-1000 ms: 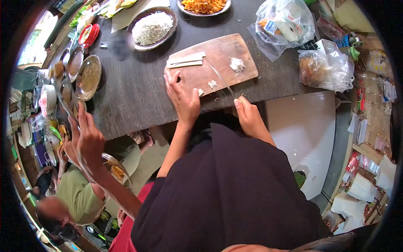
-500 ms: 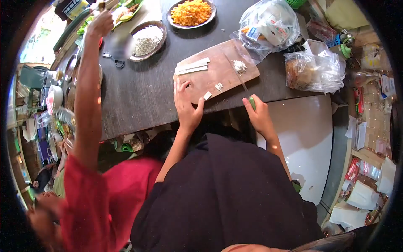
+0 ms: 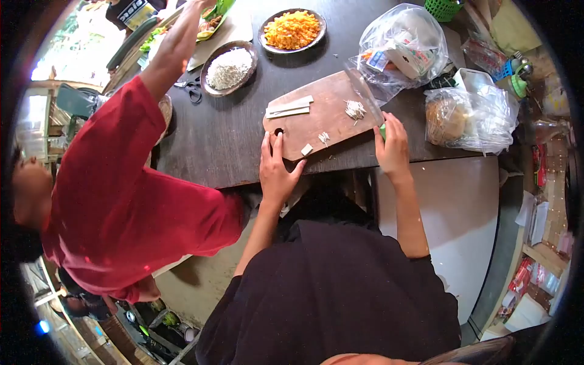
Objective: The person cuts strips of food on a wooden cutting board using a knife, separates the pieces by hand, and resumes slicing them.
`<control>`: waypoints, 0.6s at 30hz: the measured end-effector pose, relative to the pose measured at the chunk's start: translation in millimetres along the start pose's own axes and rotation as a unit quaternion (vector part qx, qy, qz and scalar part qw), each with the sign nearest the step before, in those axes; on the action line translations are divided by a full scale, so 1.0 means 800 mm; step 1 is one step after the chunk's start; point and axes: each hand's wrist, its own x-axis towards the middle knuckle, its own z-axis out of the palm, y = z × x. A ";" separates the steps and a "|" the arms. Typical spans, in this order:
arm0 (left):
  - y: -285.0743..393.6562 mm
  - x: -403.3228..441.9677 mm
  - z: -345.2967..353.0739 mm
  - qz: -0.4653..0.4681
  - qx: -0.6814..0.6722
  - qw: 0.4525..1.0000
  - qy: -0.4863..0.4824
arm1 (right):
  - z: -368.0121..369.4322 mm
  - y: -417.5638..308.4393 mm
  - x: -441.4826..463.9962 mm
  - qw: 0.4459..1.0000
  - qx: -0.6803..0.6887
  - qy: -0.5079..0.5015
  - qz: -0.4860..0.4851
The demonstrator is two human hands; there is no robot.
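Note:
My right hand (image 3: 394, 146) grips the green handle of a knife (image 3: 365, 92), its blade lying over the right end of a wooden cutting board (image 3: 331, 109). At the board's left end, by its hole, my left hand (image 3: 278, 173) rests its fingertips on the edge, thumb apart, holding nothing. Pale, flat strips (image 3: 289, 108) of a food I cannot name lie at the upper left of the board. A small pile of thin white shreds (image 3: 355, 110) sits near the blade. Closer to me are a few cut sticks (image 3: 323, 139) and a small pale block (image 3: 306, 149).
Beyond the board stand a bowl of white shreds (image 3: 231, 68) and a bowl of orange pieces (image 3: 292, 30). Scissors (image 3: 193, 91) lie left. Plastic bags (image 3: 404, 42) and a bagged brown item (image 3: 447, 118) sit right. A person in red (image 3: 128, 201) reaches across at left.
The knife has swung from the board's near edge up along its right end, with my right hand moving right. The person in red has leaned in farther over the table.

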 end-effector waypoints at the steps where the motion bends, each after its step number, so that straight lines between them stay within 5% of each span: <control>1: 0.002 0.001 -0.002 -0.008 0.010 1.000 -0.014 | 0.002 -0.002 -0.001 1.000 0.004 -0.001 -0.001; 8: 0.011 -0.003 -0.008 -0.038 0.023 0.998 -0.043 | -0.009 -0.022 -0.027 0.999 0.018 -0.019 0.044; 16: 0.020 -0.023 -0.009 0.060 0.005 0.998 0.026 | -0.053 -0.046 -0.057 0.999 0.016 0.024 0.041; 18: 0.018 -0.026 -0.006 0.075 0.005 0.997 0.027 | -0.068 -0.068 -0.064 0.961 0.111 -0.199 0.154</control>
